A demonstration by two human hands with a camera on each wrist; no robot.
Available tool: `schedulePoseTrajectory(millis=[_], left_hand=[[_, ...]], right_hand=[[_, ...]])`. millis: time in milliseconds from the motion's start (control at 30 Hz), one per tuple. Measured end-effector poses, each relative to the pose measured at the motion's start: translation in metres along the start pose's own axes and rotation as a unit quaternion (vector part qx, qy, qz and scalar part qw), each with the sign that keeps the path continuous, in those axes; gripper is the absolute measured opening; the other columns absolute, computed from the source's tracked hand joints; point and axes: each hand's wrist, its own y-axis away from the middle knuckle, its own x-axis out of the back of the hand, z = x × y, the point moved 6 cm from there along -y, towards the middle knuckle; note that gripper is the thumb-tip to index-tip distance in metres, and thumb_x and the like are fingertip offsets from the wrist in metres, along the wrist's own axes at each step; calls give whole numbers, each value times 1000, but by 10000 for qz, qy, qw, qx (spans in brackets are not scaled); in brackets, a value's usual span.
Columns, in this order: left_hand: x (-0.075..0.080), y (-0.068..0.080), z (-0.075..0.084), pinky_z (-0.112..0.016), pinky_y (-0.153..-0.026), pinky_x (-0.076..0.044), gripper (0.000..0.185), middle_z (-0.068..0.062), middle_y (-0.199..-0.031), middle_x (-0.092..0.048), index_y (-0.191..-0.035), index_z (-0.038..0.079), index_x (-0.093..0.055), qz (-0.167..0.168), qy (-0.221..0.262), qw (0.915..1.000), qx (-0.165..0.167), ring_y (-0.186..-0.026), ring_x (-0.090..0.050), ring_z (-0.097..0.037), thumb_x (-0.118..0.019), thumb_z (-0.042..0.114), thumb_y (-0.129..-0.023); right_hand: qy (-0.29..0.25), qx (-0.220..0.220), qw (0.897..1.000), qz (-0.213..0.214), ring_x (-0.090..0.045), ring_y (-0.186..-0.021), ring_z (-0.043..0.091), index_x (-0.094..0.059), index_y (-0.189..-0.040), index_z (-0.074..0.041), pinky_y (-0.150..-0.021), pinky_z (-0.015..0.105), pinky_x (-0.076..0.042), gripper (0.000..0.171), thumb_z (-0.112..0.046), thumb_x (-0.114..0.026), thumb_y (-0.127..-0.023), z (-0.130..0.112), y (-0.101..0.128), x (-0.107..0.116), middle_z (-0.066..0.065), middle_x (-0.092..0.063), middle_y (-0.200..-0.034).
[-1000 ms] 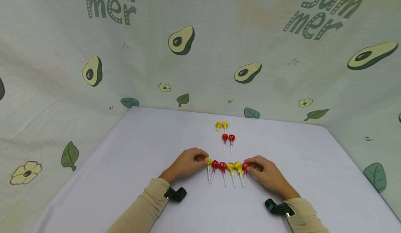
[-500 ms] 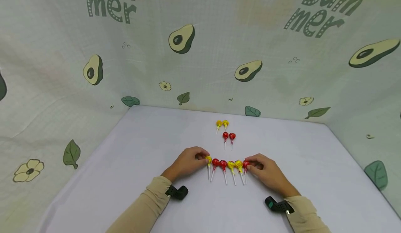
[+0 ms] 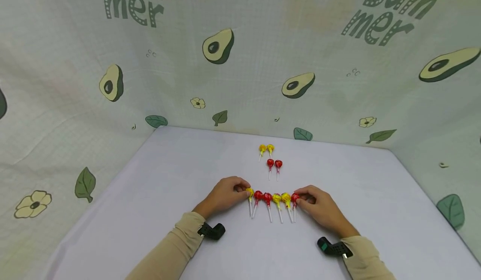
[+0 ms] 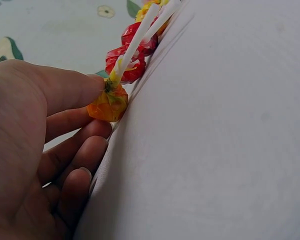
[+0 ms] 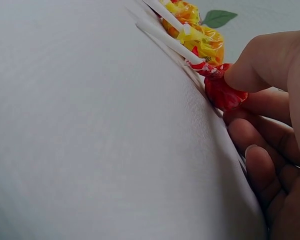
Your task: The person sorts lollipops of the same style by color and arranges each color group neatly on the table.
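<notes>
So my left hand (image 3: 225, 195) pinches the yellow lollipop (image 3: 250, 193) at the left end of the near row, and my right hand (image 3: 319, 207) pinches the red lollipop (image 3: 294, 197) at the right end. Four more lollipops (image 3: 270, 156) sit farther back on the table (image 3: 169, 179).

Six red and yellow lollipops (image 3: 272, 198) abreast

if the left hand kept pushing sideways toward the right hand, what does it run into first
The left hand already touches the yellow lollipop at the row's left end. Pushed on, that lollipop would probably meet the red lollipop beside it; whether the two touch is hard to tell.
</notes>
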Motion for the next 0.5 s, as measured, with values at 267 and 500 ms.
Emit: schedulePoseTrajectory(millis=[267,500], left_hand=[[0,1,0,-28,-74,-49,15,12,-89,-63,-106,18,-73,52,-23,10000,-17,-82,-58,-7,-71,26,-93],[-1,1,-2,-28,-74,-48,15,12,-89,-63,-105,18,-73,70,-17,9999,-74,-82,-58,-7,-71,26,-93]], right_hand=[[-100,-189,9998,-12,-60,-78,11,-71,-112,-16,-68,26,-48,19,-18,-73,-93,2,1,0,-7,-69,-95],[-47,-377,9993,23,-60,-78,12,-70,-110,-13,-68,26,-49,18,-14,-72,-92,4,1,0,-5,-68,-93]])
